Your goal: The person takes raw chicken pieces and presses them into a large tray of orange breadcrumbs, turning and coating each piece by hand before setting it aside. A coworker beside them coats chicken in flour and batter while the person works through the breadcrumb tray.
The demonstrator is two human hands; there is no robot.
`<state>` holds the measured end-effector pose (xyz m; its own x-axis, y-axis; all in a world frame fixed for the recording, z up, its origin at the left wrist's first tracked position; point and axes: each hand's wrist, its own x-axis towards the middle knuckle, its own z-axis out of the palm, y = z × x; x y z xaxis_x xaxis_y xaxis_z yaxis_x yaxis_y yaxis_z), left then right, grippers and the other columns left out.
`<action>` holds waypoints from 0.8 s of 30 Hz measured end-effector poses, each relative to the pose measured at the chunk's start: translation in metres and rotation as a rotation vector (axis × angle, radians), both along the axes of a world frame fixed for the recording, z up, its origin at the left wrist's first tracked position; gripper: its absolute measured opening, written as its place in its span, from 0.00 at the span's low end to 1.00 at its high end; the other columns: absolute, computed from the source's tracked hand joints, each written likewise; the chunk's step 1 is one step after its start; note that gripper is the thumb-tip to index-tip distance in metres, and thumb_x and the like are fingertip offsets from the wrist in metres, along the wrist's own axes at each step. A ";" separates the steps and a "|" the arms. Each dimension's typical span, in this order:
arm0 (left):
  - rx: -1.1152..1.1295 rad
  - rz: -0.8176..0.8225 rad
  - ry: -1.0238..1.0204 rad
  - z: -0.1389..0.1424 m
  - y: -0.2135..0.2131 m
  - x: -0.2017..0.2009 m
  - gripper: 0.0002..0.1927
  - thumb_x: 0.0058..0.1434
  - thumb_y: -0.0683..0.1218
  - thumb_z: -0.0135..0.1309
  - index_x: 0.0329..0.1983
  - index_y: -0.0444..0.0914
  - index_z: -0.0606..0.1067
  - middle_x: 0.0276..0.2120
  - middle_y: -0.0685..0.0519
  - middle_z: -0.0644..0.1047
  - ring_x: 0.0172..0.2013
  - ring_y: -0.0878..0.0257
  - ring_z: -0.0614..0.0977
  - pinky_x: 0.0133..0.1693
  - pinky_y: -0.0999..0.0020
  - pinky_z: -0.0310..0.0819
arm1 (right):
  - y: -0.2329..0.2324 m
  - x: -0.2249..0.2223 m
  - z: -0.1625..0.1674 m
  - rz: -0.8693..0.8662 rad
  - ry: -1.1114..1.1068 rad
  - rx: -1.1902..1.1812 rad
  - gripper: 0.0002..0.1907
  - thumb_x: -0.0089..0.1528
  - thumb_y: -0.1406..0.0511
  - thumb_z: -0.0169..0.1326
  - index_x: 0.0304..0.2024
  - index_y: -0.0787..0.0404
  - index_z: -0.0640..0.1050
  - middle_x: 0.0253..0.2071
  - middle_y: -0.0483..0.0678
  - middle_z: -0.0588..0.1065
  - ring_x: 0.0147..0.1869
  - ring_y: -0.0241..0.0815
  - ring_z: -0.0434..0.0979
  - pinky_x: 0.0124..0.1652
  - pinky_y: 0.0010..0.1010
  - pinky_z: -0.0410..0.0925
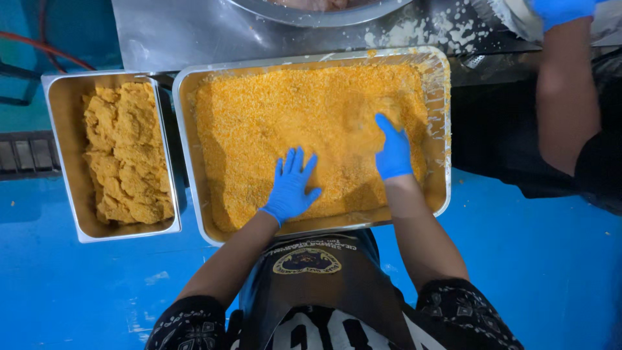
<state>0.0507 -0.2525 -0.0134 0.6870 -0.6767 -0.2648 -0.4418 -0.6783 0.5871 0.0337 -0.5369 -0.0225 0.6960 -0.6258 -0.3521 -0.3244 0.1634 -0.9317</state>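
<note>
Left: small steel pan (pixel 58 129) holds a heap of coated pieces (pixel 126 152); we judge that batch finished. Centre: large tray (pixel 188 162) of orange crumbs (pixel 291 110). Our left hand (pixel 291 188) presses flat, grip open; right hand (pixel 393 152) open, fingertips dug into crumbs, perhaps over a buried piece. Far: wet steel worktop (pixel 194 32), bowl rim (pixel 304 16). Right: another person's gloved hand (pixel 560 10). Blue floor (pixel 531 259).

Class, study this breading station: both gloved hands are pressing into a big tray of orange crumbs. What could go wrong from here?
1. The large crumb tray is filled close to its rim, so a hard push by the left hand or right hand could spill crumbs.
2. A co-worker's gloved hand works close by at the steel counter; arms might collide.
</note>
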 end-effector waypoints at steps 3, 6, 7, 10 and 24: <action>-0.074 -0.007 0.061 -0.008 0.019 -0.020 0.44 0.60 0.59 0.58 0.76 0.45 0.56 0.75 0.36 0.50 0.74 0.36 0.50 0.69 0.37 0.41 | 0.023 -0.007 0.022 0.016 -0.101 0.122 0.26 0.61 0.64 0.67 0.60 0.63 0.77 0.60 0.57 0.76 0.62 0.49 0.76 0.61 0.43 0.71; -0.132 0.041 0.069 -0.012 0.051 -0.029 0.40 0.60 0.58 0.57 0.75 0.45 0.61 0.76 0.35 0.51 0.74 0.36 0.52 0.69 0.39 0.45 | 0.058 -0.024 0.045 0.501 -0.017 -0.481 0.31 0.57 0.62 0.68 0.62 0.60 0.75 0.60 0.60 0.75 0.62 0.56 0.75 0.62 0.44 0.70; -0.109 0.055 0.056 -0.011 0.064 -0.032 0.39 0.60 0.58 0.58 0.74 0.45 0.63 0.75 0.35 0.51 0.73 0.36 0.53 0.69 0.39 0.45 | 0.068 -0.032 0.050 0.685 0.057 -0.734 0.34 0.55 0.61 0.69 0.62 0.58 0.74 0.59 0.60 0.75 0.63 0.58 0.74 0.61 0.44 0.69; -0.025 0.087 -0.053 -0.004 0.100 -0.042 0.36 0.59 0.58 0.58 0.70 0.43 0.67 0.74 0.33 0.53 0.73 0.34 0.54 0.68 0.39 0.47 | 0.094 -0.054 0.037 0.845 0.285 -1.058 0.52 0.37 0.57 0.75 0.62 0.65 0.72 0.61 0.76 0.67 0.62 0.75 0.68 0.54 0.56 0.66; -0.162 0.185 0.025 0.028 0.149 -0.053 0.24 0.65 0.53 0.56 0.63 0.43 0.73 0.63 0.41 0.73 0.60 0.43 0.74 0.61 0.47 0.66 | 0.131 -0.045 -0.040 0.694 -0.008 -0.602 0.22 0.61 0.67 0.60 0.59 0.61 0.78 0.59 0.60 0.77 0.65 0.57 0.76 0.63 0.42 0.68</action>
